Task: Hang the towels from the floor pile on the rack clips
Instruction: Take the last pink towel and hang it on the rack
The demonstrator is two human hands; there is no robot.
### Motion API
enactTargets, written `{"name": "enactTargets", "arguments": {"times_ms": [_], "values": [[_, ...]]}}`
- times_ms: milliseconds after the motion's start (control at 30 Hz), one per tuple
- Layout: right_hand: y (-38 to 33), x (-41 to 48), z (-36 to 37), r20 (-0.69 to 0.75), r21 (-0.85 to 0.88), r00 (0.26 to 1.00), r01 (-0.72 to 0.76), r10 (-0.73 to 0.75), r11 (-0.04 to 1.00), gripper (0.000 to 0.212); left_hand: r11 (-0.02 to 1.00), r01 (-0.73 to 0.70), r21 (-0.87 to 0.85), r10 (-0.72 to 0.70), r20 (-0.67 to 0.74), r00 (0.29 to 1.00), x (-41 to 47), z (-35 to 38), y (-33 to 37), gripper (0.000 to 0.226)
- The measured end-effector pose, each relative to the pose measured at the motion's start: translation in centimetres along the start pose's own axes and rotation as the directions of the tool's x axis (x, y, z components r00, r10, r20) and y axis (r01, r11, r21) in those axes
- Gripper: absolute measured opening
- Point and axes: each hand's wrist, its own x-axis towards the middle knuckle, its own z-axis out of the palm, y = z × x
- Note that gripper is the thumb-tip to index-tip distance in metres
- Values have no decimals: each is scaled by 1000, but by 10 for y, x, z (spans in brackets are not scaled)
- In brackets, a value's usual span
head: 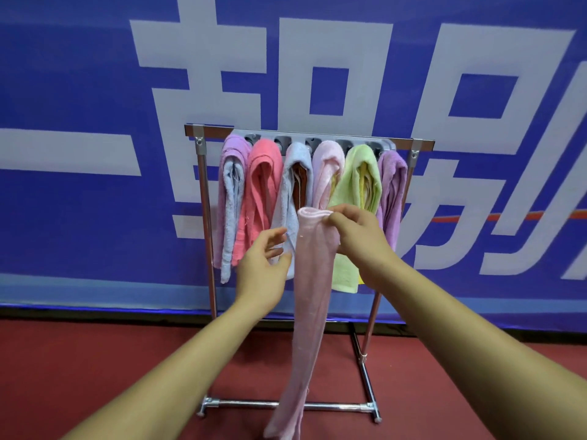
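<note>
The pink towel (313,281) hangs long and limp below the right grip (355,230). It looks soft and light, and it is likely to slide or unfold, so its bunched top fold is the best place to hold it. The right grip pinches that fold. The left grip (263,258), just beside the towel, is spread and holds nothing. The rack clips (313,142) sit above and beyond both.

Pale pink towel (313,281), blue banner (79,74) with white lettering (222,42) — and a red floor (79,360).
</note>
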Motion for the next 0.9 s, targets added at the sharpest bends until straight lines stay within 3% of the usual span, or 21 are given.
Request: {"name": "enactTargets", "arguments": {"times_ms": [67,167,300,500,600,700,800,900], "values": [[-8,1,1,1,21,1000,26,-26,999,18,999,22,-31,-18,127,992,-2,0,-14,54],[-19,5,-1,9,42,997,73,-73,996,14,984,146,-101,-114,268,957,-10,3,-26,42],[-27,15,-11,-41,31,994,104,-103,994,17,970,229,-82,-193,315,929,-28,5,-51,15],[-19,26,-41,-188,-189,972,102,-138,977,17,955,239,-176,-190,255,948,-37,-4,-64,7],[8,29,-63,-253,-385,961,8,-113,923,17,958,217,-189,-172,229,958,-30,-11,-57,7],[48,30,-84,-265,-530,960,-227,94,817,21,969,204,-138,-166,243,956,-24,-10,-43,7],[76,19,-91,-229,-613,939,-344,256,712,20,979,177,-101,-142,287,947,-18,-2,-31,7],[83,7,-76,27,-608,993,-77,117,790,35,979,188,-73,-150,360,921,-15,10,-21,7]]}}
